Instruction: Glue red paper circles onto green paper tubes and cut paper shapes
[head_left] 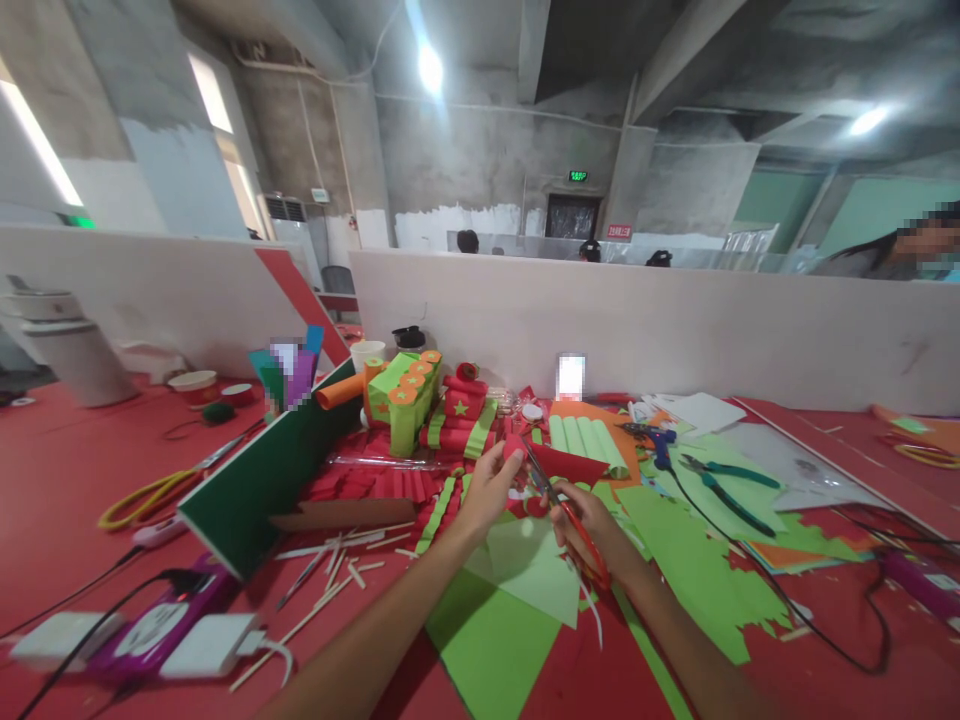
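Observation:
My left hand [489, 488] pinches a small red paper piece [514, 447] with a rounded edge. In my right hand [583, 522] is a pair of scissors [589, 552] with orange-red handles; its blades point up and left, close beside the red paper. Whether the blades touch the paper, I cannot tell. Below my hands lie a pale green sheet [536, 575] and a brighter green sheet [491, 640]. Just beyond them stand a green and orange paper model [405, 395] and red paper rolls with green bands [457, 435].
At right are a glue gun [660, 445], pliers [731, 490] and cut green paper [686, 560]. A dark green board [262, 480] stands at left, near yellow-handled scissors [150, 497], a purple power strip [161, 622] and a tumbler [71, 345]. A white partition [675, 330] closes the back.

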